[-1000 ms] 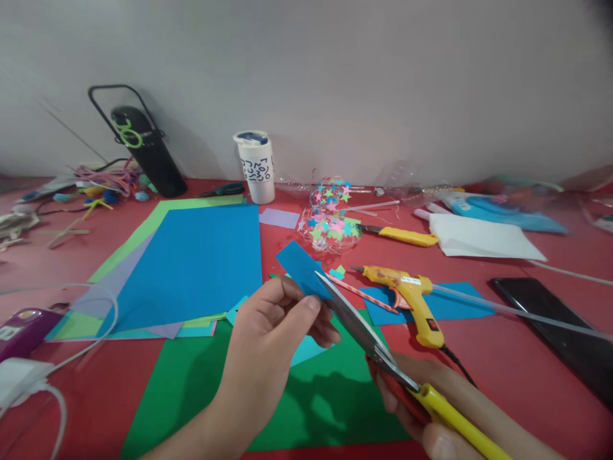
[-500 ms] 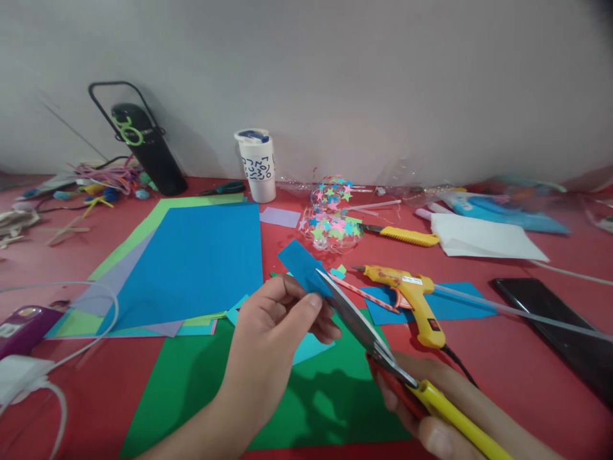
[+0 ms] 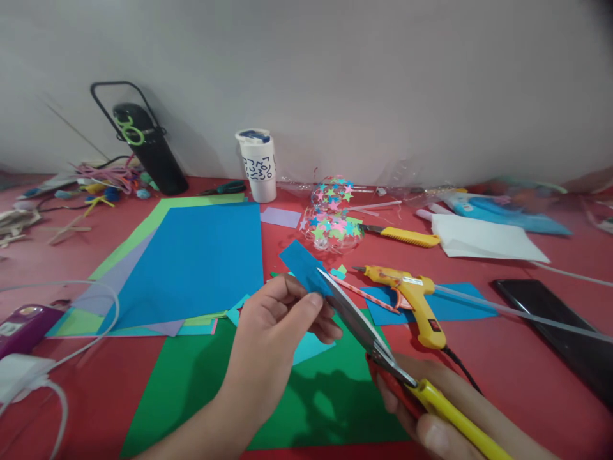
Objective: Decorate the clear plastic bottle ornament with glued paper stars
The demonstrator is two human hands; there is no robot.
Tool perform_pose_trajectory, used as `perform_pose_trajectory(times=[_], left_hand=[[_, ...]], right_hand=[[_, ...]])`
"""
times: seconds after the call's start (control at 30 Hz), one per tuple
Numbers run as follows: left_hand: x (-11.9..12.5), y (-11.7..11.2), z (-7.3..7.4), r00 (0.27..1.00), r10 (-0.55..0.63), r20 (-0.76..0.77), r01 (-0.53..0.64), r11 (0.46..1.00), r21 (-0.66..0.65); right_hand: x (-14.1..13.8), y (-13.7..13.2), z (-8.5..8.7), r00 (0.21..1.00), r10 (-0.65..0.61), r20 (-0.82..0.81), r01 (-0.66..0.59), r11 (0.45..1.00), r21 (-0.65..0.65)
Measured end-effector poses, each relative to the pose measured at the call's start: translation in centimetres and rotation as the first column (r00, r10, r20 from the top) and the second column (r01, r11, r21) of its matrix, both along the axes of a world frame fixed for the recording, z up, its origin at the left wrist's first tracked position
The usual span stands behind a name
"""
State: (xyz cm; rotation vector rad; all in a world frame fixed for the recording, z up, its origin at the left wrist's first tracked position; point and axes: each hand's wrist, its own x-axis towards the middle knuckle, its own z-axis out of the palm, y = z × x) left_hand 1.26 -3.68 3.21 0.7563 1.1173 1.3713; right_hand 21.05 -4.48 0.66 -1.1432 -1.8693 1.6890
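Note:
Between the thumb and fingers of my left hand (image 3: 282,326) is a narrow blue paper strip (image 3: 297,260), tilted up and to the left. My right hand (image 3: 421,396) grips a pair of scissors (image 3: 352,313) with yellow and red handles. The blades look nearly closed, and their tips lie against the strip's right side; whether they cut into it I cannot tell. Under both hands lies a green sheet (image 3: 201,383), with a light-blue paper piece (image 3: 311,348) on it, partly hidden by my left hand.
Right of the hands lie a yellow glue gun (image 3: 407,287), a blue paper piece (image 3: 460,303) and a black phone (image 3: 541,319). Behind are a yellow cutter (image 3: 409,237), star-covered clear balls (image 3: 330,220) and a white tumbler (image 3: 258,166). Blue sheets (image 3: 205,255) and a black bottle (image 3: 153,153) stand left.
Almost nothing differs. Both hands, the strip and the scissors keep their positions, and the whole view has shifted very slightly.

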Motion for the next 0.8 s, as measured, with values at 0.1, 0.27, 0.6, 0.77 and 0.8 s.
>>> perform_pose_trajectory(times=[0.1,0.27,0.6,0.77,0.8], left_hand=[[0.0,0.0,0.0,1.0,-0.001,0.003,0.001,1.0,-0.006],[0.0,0.0,0.0,1.0,-0.004,0.008,0.004,1.0,-0.004],[0.0,0.0,0.0,1.0,-0.004,0.003,0.004,1.0,-0.005],[-0.1,0.1,-0.2,1.0,-0.009,0.005,0.009,1.0,-0.002],[-0.2,0.1,-0.2,1.0,-0.01,0.005,0.01,1.0,-0.002]], right_hand=[[-0.3,0.6,-0.1,0.996,0.089,-0.03,-0.087,0.994,0.071],[-0.6,0.8,0.5,0.997,0.072,-0.008,-0.072,0.994,0.08],[-0.3,0.6,-0.2,0.997,0.069,-0.043,-0.067,0.997,0.039],[-0.2,0.9,-0.4,0.996,0.087,-0.012,-0.086,0.995,0.052],[-0.2,1.0,-0.3,0.997,0.081,-0.007,-0.081,0.995,0.06]])
